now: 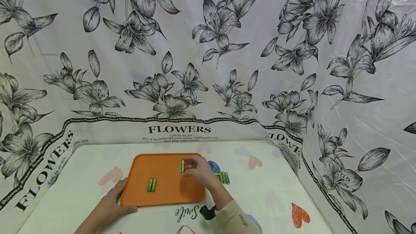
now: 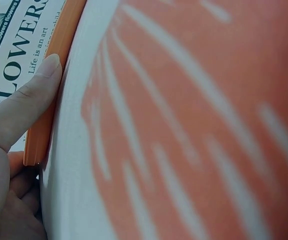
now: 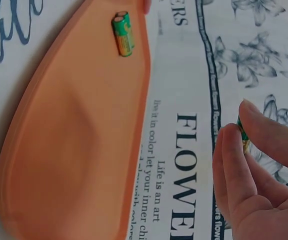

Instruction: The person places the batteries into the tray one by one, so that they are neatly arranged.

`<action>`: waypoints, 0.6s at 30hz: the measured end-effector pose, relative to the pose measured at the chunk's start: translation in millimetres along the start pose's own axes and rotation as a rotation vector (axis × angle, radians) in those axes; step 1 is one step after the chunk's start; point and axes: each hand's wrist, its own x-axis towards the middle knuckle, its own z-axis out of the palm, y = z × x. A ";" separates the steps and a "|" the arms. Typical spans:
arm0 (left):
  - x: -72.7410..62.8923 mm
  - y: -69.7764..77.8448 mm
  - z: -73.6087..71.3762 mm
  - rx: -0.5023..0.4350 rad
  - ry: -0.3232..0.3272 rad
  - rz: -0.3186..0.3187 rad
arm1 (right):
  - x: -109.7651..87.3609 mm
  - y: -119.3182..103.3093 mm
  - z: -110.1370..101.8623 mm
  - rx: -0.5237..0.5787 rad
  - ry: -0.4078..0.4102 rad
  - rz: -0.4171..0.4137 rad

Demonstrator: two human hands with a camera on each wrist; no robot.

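My right hand (image 1: 199,170) pinches a green-and-yellow battery (image 1: 182,166) between thumb and fingertips, above the right part of an orange tray (image 1: 169,194). In the right wrist view the fingers hide most of this battery (image 3: 244,136). Two more batteries (image 1: 151,185) lie side by side on the tray, left of its middle. My left hand (image 1: 108,205) grips the tray's near left corner. The left wrist view shows its thumb (image 2: 39,87) along the tray's side (image 2: 39,135), with the other fingers curled around the corner.
Several batteries (image 1: 224,177) stand in a row on the tablecloth (image 1: 253,190), right of the tray and partly behind the right forearm. A black object (image 1: 207,212) sits by the right sleeve. Flower-printed sheets (image 1: 227,82) rise behind the table and at both sides.
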 end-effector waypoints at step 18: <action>0.6 0.8 0.5 -0.007 -0.004 -0.017 | 5.0 0.0 36.0 0.014 -0.012 -0.037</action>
